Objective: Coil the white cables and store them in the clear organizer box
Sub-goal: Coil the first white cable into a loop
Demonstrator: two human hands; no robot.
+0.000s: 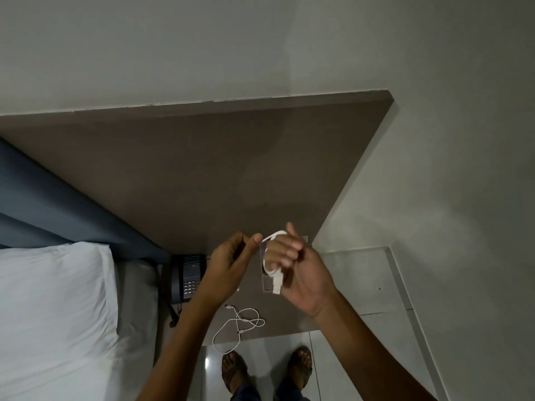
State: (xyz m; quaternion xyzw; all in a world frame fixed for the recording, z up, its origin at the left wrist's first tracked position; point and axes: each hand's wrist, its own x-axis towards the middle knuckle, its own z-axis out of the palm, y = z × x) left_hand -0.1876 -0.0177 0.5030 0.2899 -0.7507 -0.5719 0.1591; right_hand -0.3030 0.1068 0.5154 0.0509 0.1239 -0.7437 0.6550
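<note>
A white cable (274,274) is wound in loops around the fingers of my right hand (301,270), which is closed on it; its white plug end hangs below the fingers. My left hand (228,263) is raised just to the left, fingers curled, thumb tip close to the coil's top strand. A second white cable (240,324) lies loose and tangled on the brown table (231,169) below my hands, one loop hanging over the near edge. The clear organizer box (267,280) shows only partly, behind my right hand on the table.
A dark desk phone (188,280) sits on the table's left end, beside a bed with a white pillow (55,308) and blue headboard (43,198). Grey walls close the back and right. My sandaled feet (266,369) stand on glossy tiles.
</note>
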